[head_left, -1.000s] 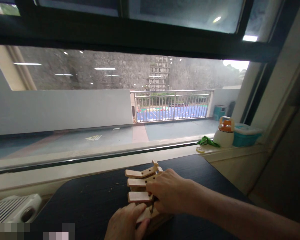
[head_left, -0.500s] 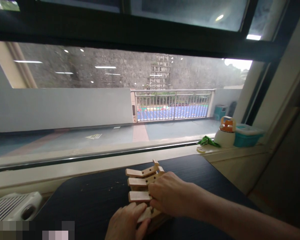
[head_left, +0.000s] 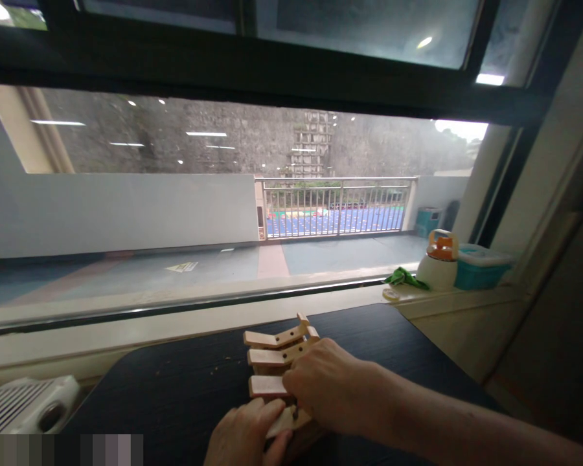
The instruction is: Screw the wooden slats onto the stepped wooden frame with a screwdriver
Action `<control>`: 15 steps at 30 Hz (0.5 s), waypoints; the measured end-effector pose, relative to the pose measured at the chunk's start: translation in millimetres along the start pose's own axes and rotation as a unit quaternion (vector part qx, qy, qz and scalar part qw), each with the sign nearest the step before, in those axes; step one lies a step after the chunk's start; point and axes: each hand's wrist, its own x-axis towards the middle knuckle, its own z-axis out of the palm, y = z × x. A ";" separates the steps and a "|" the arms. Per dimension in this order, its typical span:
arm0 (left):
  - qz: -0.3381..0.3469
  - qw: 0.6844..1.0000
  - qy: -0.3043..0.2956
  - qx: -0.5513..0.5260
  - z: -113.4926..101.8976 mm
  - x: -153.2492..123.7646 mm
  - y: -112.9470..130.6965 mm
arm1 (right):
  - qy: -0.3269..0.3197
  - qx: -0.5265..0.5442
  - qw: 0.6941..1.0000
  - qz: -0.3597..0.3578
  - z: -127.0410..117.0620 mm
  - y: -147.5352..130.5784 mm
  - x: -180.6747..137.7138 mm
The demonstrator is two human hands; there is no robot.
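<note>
On the dark table [head_left: 175, 388] several bent light-wood pieces [head_left: 265, 356] lie in a row, with small dark holes in them. Thumb and fingers of my left hand [head_left: 245, 430] pinch the nearest wooden piece [head_left: 282, 422] at its left end. Over the right part of the row rests my right hand [head_left: 328, 385], its fingers curled down around the third and nearest pieces. The palm and back of that hand cover the right ends of these pieces, so I cannot make out what its fingertips hold.
Behind the table runs a window sill [head_left: 175, 327]. At its right stand a white jug with an orange top [head_left: 437, 262], a teal box [head_left: 480, 266] and a green cloth [head_left: 405, 278]. A white slatted object [head_left: 24, 408] sits at the lower left. Crumbs lie on the tabletop.
My right hand has shifted slightly left over the third wooden piece, covering more of it. My left hand keeps its pinch in nearly the same place.
</note>
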 end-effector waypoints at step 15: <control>0.001 1.000 -0.009 0.007 -1.0 0.4 0.8 | 0.008 0.016 0.999 0.039 -18.7 -1.9 -3.7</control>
